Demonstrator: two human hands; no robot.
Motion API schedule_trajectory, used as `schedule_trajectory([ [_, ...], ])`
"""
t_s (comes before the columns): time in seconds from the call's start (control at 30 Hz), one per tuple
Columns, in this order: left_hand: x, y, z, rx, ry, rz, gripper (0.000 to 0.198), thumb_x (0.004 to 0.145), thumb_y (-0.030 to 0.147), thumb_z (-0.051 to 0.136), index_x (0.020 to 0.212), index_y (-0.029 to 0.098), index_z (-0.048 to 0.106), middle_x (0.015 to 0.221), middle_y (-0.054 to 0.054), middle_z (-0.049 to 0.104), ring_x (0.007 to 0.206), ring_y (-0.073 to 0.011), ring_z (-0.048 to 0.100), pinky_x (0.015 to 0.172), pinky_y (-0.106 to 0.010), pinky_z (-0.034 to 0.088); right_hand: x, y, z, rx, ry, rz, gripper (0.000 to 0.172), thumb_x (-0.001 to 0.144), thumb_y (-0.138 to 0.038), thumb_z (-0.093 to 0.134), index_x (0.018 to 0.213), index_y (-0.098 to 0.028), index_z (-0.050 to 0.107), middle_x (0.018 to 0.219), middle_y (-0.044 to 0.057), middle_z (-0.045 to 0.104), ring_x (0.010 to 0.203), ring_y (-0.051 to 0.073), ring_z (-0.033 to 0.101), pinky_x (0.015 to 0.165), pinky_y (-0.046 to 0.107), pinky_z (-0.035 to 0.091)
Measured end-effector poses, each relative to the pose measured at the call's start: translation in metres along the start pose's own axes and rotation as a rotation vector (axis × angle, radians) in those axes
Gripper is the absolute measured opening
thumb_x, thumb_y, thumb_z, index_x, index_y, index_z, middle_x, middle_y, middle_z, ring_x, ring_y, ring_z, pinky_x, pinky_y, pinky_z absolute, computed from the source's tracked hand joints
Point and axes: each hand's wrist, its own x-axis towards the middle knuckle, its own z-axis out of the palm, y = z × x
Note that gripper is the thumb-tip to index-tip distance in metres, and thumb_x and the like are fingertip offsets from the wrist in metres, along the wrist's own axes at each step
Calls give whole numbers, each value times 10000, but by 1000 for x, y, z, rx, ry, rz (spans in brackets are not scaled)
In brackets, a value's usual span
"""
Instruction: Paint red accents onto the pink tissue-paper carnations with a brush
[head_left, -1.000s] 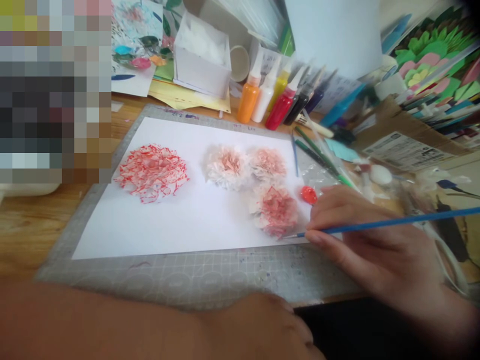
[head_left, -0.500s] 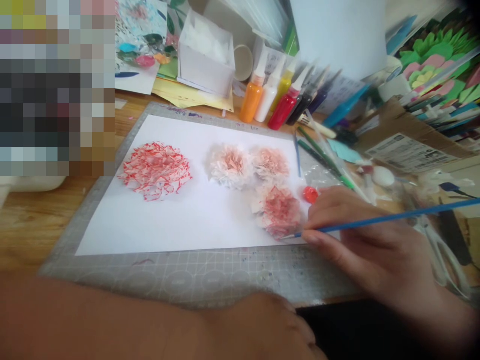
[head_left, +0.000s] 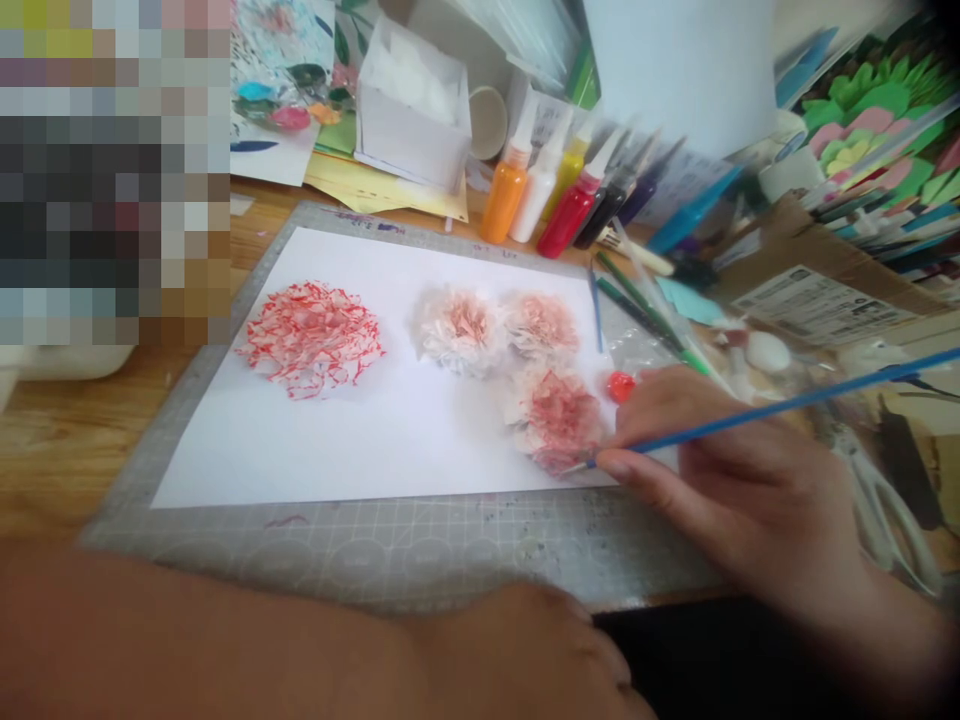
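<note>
Between the thumb and fingers of my right hand (head_left: 735, 480) is a thin blue paintbrush (head_left: 757, 412). Its tip touches the lower edge of a pink-red ruffled flower (head_left: 559, 415) on a white sheet (head_left: 375, 440). Two paler flowers, one with a white rim (head_left: 459, 330) and one light pink (head_left: 541, 325), lie just behind it. A larger flower with red edges (head_left: 313, 340) rests at the sheet's left. Red paint (head_left: 621, 386) shows beside my right fingers. My left hand (head_left: 532, 640) lies at the near edge, its fingers curled and partly hidden.
The sheet lies on a grey cutting mat (head_left: 360, 560). Behind it stand paint bottles (head_left: 504, 195) and a white box (head_left: 412, 110). To the right are green pens (head_left: 637, 305), scissors (head_left: 889, 520) and a cardboard box (head_left: 810, 270) of tools.
The rear end of the brush has risen, and my right hand has shifted slightly up and left. The brush tip stays at the flower's lower edge. My left hand has barely moved.
</note>
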Motion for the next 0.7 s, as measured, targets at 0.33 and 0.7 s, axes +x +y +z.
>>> schedule_trajectory([
  [0.33, 1, 1, 1, -11, 27, -7, 130, 754, 275, 705, 748, 209, 593, 624, 62, 622, 523, -90, 533, 548, -221, 470, 1, 1, 1, -47, 23, -1, 74, 752, -201, 697, 751, -227, 627, 679, 14, 639, 677, 180, 614, 650, 334, 493],
  [0.7, 1, -1, 5, -20, 42, -5, 132, 761, 262, 699, 735, 202, 584, 584, 61, 595, 499, -93, 510, 525, -225, 455, 2, 0, 2, -65, 13, -3, 82, 742, -183, 701, 747, -212, 625, 690, 11, 631, 689, 168, 611, 659, 320, 492],
])
